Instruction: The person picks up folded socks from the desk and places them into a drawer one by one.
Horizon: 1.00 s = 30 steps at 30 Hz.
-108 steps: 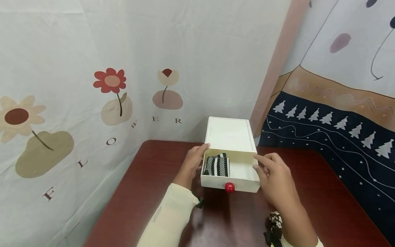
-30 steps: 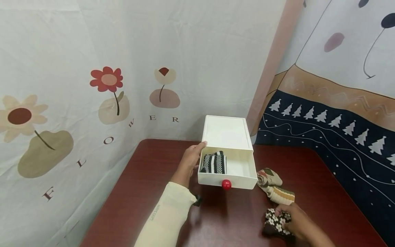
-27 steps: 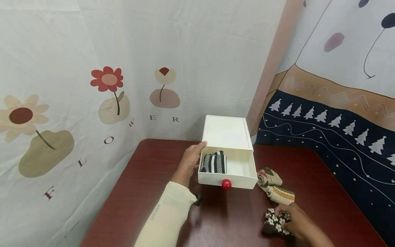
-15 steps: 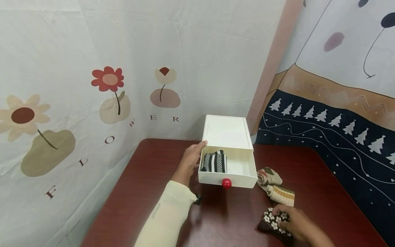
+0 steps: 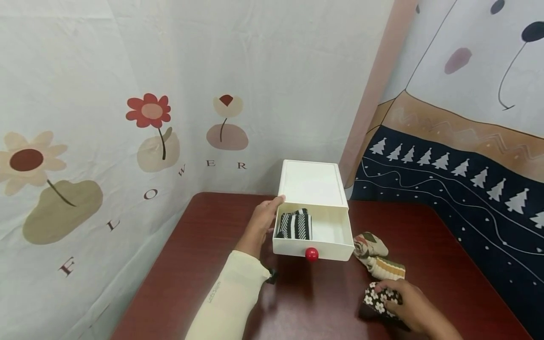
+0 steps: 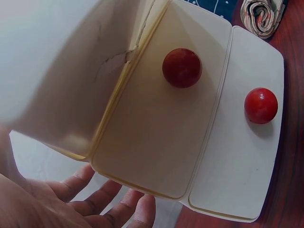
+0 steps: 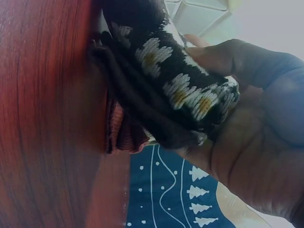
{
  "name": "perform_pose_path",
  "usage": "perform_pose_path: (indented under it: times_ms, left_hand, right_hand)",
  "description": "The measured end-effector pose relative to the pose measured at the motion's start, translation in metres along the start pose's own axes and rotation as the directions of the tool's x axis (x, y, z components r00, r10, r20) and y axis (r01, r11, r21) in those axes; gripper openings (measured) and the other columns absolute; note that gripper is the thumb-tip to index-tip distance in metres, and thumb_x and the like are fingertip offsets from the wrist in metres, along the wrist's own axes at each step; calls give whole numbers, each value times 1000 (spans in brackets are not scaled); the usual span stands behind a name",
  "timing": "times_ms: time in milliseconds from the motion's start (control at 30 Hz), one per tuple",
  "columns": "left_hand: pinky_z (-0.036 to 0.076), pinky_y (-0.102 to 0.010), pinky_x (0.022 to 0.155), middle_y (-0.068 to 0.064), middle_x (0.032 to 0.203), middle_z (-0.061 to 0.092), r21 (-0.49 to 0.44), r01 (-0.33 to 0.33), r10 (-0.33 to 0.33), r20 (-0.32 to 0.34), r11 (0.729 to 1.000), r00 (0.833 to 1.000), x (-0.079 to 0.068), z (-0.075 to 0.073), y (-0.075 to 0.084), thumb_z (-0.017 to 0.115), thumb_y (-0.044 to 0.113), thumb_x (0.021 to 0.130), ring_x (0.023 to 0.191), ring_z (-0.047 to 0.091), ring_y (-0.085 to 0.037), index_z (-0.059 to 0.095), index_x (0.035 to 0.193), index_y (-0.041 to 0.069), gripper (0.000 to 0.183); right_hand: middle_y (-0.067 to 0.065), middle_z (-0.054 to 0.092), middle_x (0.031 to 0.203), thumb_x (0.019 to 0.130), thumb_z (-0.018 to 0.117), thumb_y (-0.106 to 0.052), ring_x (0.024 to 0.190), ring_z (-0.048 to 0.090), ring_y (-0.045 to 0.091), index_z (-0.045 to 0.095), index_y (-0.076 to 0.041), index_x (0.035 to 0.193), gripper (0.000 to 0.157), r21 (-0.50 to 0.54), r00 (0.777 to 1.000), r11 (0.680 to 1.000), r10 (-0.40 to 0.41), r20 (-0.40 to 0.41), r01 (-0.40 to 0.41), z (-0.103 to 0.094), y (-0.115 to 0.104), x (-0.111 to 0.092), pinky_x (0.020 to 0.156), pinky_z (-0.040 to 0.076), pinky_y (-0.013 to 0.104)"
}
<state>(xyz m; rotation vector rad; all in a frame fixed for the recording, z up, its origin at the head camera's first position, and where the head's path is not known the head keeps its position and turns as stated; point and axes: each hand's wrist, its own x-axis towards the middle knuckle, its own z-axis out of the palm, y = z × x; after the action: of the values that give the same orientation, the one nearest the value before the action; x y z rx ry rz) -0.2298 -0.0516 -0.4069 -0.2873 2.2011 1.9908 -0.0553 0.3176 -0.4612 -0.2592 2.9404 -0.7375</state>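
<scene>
A white chest of drawers [image 5: 313, 183] stands at the back of the table, its top drawer [image 5: 333, 229] pulled out. Folded black-and-white striped socks [image 5: 295, 225] lie at the left inside this drawer. My left hand [image 5: 260, 221] rests against the chest's left side, thumb at the top edge. In the left wrist view, its relaxed fingers [image 6: 105, 195] lie beside the lower drawer fronts. At front right, my right hand [image 5: 409, 303] grips folded dark brown socks with white flowers [image 7: 178, 90]. Thumb and fingers are on either side of the bundle, partly covering it.
Two rolled sock bundles lie right of the chest: a beige patterned one [image 5: 373, 244] and a cream one with a mustard stripe [image 5: 387, 268]. A red knob [image 5: 312, 254] sticks out from the open drawer. The dark red table [image 5: 191, 264] meets printed wall cloths behind.
My right hand has left the drawer's right edge, come down to the flowered socks and taken hold of them, then shifted them slightly. The left hand stays by the chest.
</scene>
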Motion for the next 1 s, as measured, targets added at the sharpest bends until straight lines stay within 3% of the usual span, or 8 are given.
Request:
perform_pose_path:
  times_ms: [100,333,500,600,767,1000]
  left_hand:
    - [47,-67,116,-19,143,66,0,-1,1,-1,1000,1000,0,0,0,65,62,99,139,58,-38,61,149,8,74]
    - [49,-67,114,-19,141,67,1,-4,4,4,1000,1000,1,0,-1,64,62,99,135,59,-37,61,148,8,73]
    - [49,-66,114,-19,140,68,-3,-3,3,5,1000,1000,3,1,-2,64,62,99,134,60,-37,62,148,8,73]
    - [50,-65,113,-18,138,69,-5,-6,6,2,1000,1000,3,2,-2,65,62,99,133,61,-36,62,148,8,73]
    - [50,-65,112,-18,137,70,-4,-7,7,3,1000,1000,2,2,-2,65,62,98,132,62,-36,62,148,9,73]
    - [48,-67,115,-18,136,69,-14,-7,7,4,1000,1000,3,1,-4,66,62,98,131,61,-36,63,146,8,73]
  right_hand:
    - [4,78,127,84,85,-4,115,69,22,78,-25,110,34,1,1000,1000,3,-22,-3,-1,-2,2,87,57,35]
    - [5,76,126,82,88,-3,119,68,26,79,-28,108,37,-12,988,1000,-5,-155,3,-4,-9,-1,90,58,40]
    - [0,73,119,85,88,-1,112,66,12,79,-28,113,40,1,976,1000,-23,-217,24,-18,-19,-4,82,55,34]
    - [-8,70,110,83,90,1,101,60,-4,79,-29,112,43,-18,941,995,-98,-323,97,-26,-25,-6,76,53,27]
    - [-5,69,108,79,90,6,100,55,-12,80,-27,110,47,-54,859,981,-190,-476,188,-42,-35,-6,76,47,15]
    - [3,69,115,85,86,6,105,43,-24,81,-20,118,43,-49,809,981,-181,-559,185,-65,-52,0,79,39,7]
